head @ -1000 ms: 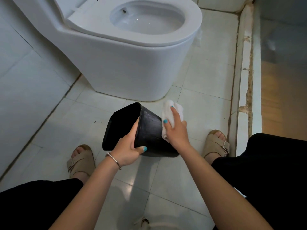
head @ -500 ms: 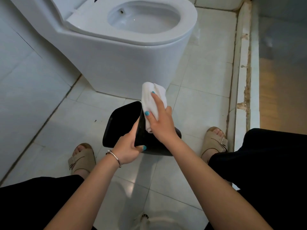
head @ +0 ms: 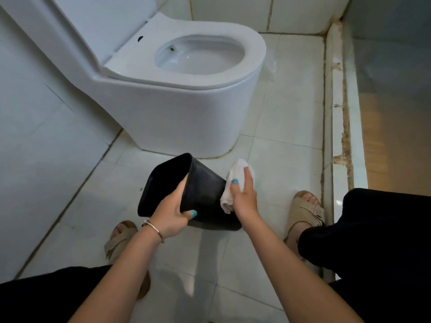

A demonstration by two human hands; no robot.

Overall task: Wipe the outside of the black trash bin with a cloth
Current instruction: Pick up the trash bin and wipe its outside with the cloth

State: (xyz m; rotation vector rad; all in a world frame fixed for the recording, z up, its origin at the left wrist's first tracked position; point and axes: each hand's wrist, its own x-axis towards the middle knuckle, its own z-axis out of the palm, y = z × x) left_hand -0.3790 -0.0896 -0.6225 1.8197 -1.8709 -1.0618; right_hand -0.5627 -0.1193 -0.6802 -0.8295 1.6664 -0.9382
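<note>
I see black plastic trash bin [head: 205, 197] tipped sideways above tiled floor [head: 279, 159], mouth leftward. Left hand [head: 171, 217] clamps rim, thumb outside. Right hand [head: 243, 197] clutches bunched white cloth [head: 233, 180] against base. Bin likely light, stiff, slick: rim safest hold.

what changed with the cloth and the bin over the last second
The right hand swept the cloth up to the bin's rim, then back down its side to the base end. The left hand kept gripping the rim, with the bin tilted, its opening facing left.
</note>
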